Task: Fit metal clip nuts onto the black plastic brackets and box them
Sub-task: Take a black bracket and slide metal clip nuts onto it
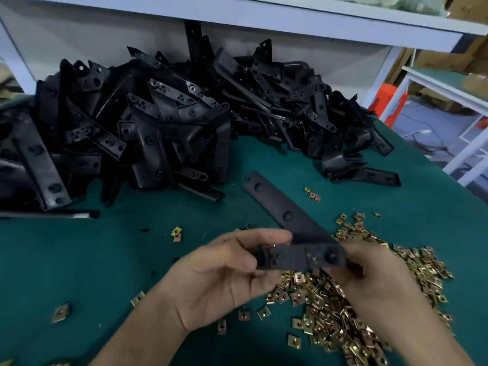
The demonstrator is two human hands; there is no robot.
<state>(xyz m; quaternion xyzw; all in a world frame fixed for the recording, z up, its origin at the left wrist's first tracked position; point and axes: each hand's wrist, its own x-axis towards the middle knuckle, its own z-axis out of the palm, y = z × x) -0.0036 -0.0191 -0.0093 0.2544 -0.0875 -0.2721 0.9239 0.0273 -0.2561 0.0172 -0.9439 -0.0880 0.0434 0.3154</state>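
A black plastic bracket (280, 207) is held above the green table, its long arm pointing away to the upper left and its short arm lying across between both hands. My left hand (224, 278) pinches the left end of the short arm between thumb and fingers. My right hand (369, 276) grips the right end, blurred by motion. A heap of brass-coloured metal clip nuts (340, 313) lies under and beside my right hand. Whether a nut sits on the held bracket is unclear.
A large pile of black brackets (158, 122) fills the back of the green table (92, 260). Single clip nuts (61, 311) are scattered at the left and centre. A white shelf (317, 19) overhangs the pile. The table's right edge drops off beside white racks (449, 101).
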